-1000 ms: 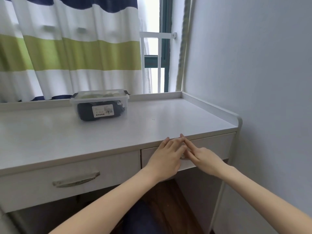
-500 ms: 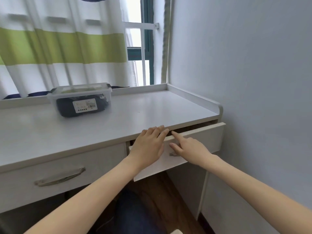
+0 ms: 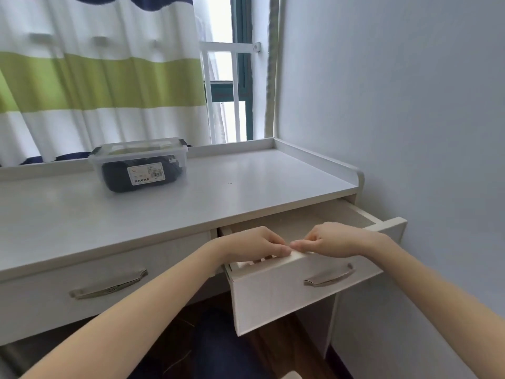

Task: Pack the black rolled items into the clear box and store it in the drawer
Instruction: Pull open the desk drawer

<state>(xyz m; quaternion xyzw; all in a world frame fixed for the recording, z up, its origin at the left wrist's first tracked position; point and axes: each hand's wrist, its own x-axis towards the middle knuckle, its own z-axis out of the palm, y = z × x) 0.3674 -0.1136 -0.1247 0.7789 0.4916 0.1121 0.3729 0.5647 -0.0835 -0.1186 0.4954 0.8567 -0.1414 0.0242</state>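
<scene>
The clear box [image 3: 139, 160] stands lidded at the back of the white desk [image 3: 246, 184], with black rolled items [image 3: 117, 179] visible through its wall behind a white label. The right-hand drawer [image 3: 287, 291] is pulled well out and its pale inside shows nothing in it. My left hand [image 3: 254, 246] and my right hand [image 3: 336, 239] both curl over the top edge of the drawer front, fingers hooked inside, side by side near its middle. The box is far from both hands.
A second drawer [image 3: 95, 291] on the left stays closed, with a metal handle. A grey wall [image 3: 410, 105] runs close along the desk's right side. A striped curtain [image 3: 95, 77] and a window hang behind the desk. A raised lip edges the desk's back and right.
The right drawer went from closed to pulled far out. Both hands moved from the handle area to gripping its top edge. The camera has shifted nearer and lower.
</scene>
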